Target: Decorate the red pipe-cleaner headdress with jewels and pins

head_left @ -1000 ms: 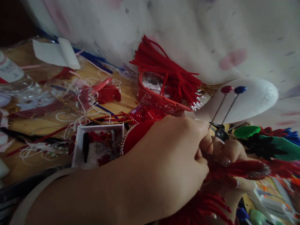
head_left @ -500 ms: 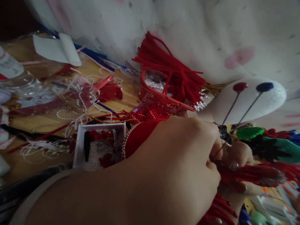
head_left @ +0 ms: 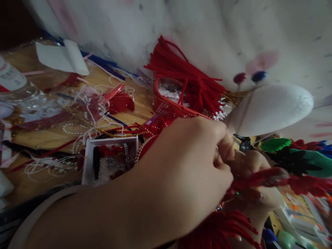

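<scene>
Red piece (head_left: 269, 175) at left hand's (head_left: 186, 173) 3 o'clock, axis roughly 9–3; nearer right hand (head_left: 256, 160) curled round it, left pinched closed on pins (head_left: 240, 78).

A pale wall-like surface (head_left: 204, 38) with pink and grey spots is rising beyond the grip (head_left: 224, 166). Brown wooden tabletop (head_left: 141, 100) is showing beside the grip. Dim light is making everything dull.

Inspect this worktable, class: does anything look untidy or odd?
Yes. Beside the white box, white cords lie in a loose tangle, and bead strands nearby are snarled; they look odd because they are strewn rather than wound. No breakage is evident.
</scene>
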Motion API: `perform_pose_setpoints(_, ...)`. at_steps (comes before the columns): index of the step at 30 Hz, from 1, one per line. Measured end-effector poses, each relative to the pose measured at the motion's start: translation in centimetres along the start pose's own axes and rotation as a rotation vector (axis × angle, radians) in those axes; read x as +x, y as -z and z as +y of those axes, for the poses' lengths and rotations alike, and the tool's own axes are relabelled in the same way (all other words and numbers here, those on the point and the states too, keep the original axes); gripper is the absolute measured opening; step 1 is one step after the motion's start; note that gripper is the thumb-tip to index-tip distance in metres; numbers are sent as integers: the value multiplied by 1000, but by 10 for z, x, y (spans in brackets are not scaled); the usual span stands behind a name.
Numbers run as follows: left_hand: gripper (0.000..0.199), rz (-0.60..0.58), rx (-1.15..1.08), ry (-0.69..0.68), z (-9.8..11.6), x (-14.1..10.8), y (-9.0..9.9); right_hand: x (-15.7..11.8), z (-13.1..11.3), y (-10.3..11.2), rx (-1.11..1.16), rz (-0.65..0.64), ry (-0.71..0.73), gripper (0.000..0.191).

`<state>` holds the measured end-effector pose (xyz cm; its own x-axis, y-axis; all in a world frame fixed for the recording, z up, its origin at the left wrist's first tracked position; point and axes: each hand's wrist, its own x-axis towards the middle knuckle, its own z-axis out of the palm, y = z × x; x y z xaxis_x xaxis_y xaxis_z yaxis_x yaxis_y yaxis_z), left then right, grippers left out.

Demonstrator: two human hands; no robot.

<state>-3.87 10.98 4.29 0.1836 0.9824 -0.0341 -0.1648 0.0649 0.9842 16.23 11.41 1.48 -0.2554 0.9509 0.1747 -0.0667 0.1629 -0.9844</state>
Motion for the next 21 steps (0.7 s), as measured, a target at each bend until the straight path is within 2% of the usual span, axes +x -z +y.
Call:
perform_pose_setpoints(2,20,-24,97,-53,11,4,7,1,1,-1,-2,11,-12,24)
perform_pose_setpoints(4,19,-1,150,-81,17,4,15,1,2,-2,-8,34,-36,24)
perform_pose_setpoints(9,13,94,91,-117,18,-12,33,-1,-3,-3,-71,58,-102,28)
perform_pose_setpoints(10,12,98,73,-105,18,-17,35,-3,-7,-2,-112,106,-92,26)
perform_pose_setpoints(13,14,123,20,-53,22,-36,34,-23,-23,-3,-265,357,19,19)
perform_pose_setpoints(15,18,139,-21,-24,25,-49,27,-44,-34,-10,-391,415,137,13)
perform_pose_setpoints(16,19,138,-41,-17,25,-56,21,-55,-39,-15,-460,367,197,10)
perform_pose_setpoints(18,20,122,-73,-19,23,-67,9,-74,-47,-29,-628,188,302,8)
perform_pose_setpoints(21,22,93,-116,-40,17,-80,-10,-92,-52,-48,-723,53,356,9)
